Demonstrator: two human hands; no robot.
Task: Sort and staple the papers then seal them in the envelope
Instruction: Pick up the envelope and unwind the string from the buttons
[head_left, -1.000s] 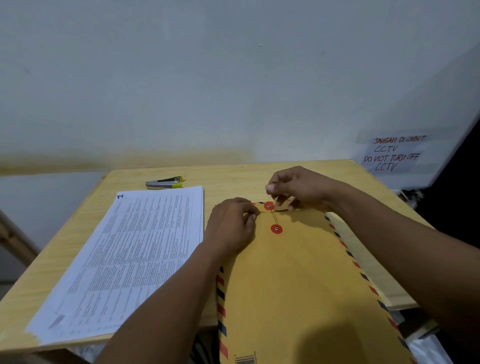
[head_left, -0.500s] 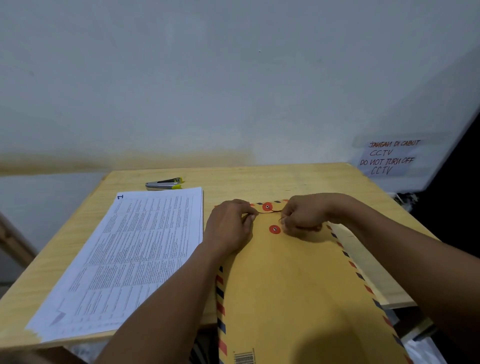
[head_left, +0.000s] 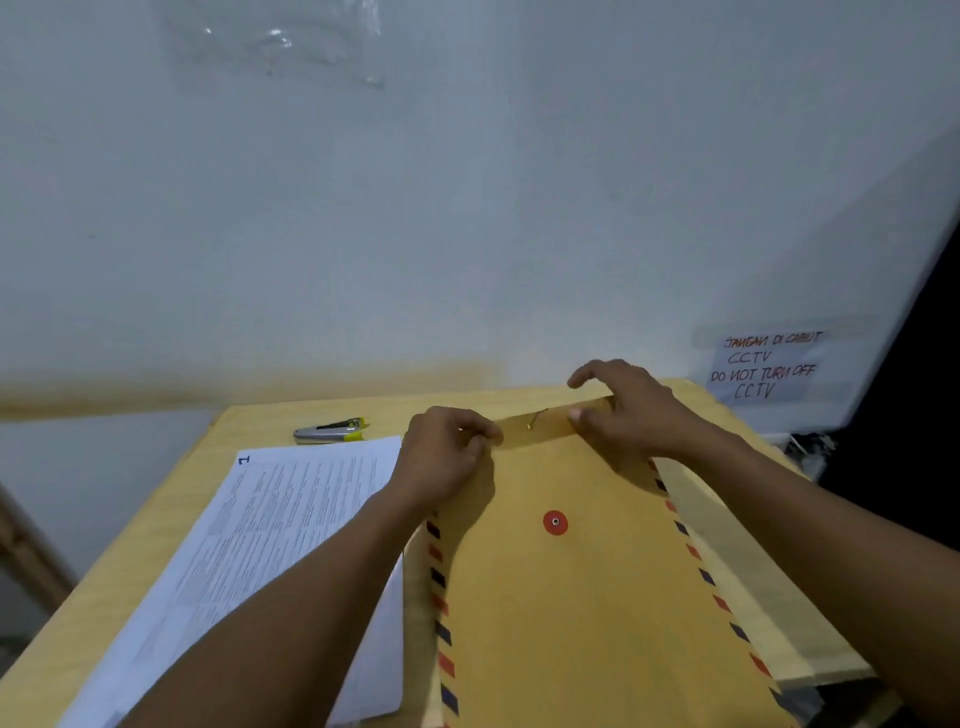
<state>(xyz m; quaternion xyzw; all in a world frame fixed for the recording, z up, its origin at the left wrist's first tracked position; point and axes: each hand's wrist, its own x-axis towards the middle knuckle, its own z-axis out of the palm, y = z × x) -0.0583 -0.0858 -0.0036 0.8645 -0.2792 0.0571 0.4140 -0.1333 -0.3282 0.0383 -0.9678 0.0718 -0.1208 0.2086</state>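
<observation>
A brown envelope with red and blue striped edges lies on the wooden table, its flap lifted open at the far end. One red button shows on its body, and a thin string dangles under the flap. My left hand pinches the envelope's top left edge. My right hand holds the raised flap, thumb under it and fingers over it. To the left lies a stack of printed papers. A silver and yellow stapler rests beyond the papers.
A white wall stands close behind the table. A handwritten CCTV notice hangs at the right. The table's right edge runs close beside the envelope, with dark space past it.
The string came off the red buttons and my right hand lifted the flap open. The envelope now reaches farther across the table. My left hand stayed at the top left edge.
</observation>
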